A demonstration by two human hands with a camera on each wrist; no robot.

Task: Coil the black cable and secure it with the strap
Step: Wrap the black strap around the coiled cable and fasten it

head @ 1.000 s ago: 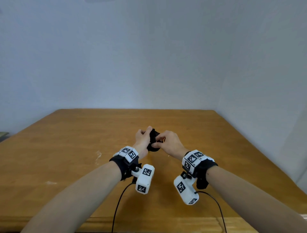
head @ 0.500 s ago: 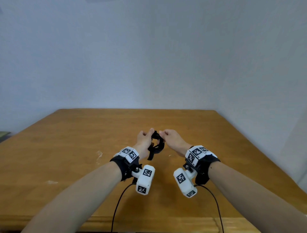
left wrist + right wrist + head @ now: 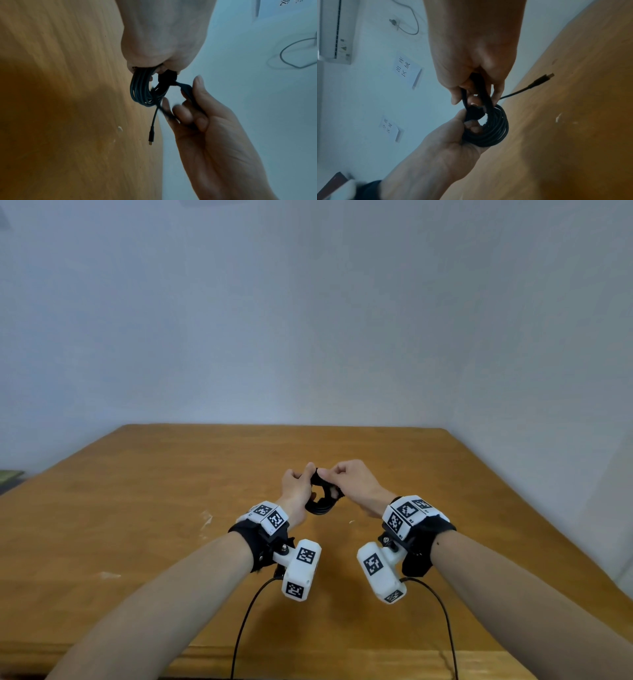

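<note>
Bare forearms, no sleeves. Black fabric strap (image 3: 244,542) round the left wrist, another black strap (image 3: 432,534) round the right. On each strap, a white block (image 3: 268,516) faced with black-and-white square markers (likewise on the right (image 3: 404,513)). Below each wrist, a white camera housing (image 3: 300,568), marker-tagged, fixed by a silver screw (image 3: 284,547); right housing (image 3: 380,571) alike. Thin black cable (image 3: 246,614) trailing from each.

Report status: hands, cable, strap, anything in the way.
Left hand grips the coiled cable. Right hand pinches the strap, its tail still loose. Plug end dangles free above the table; nothing in the way.
</note>
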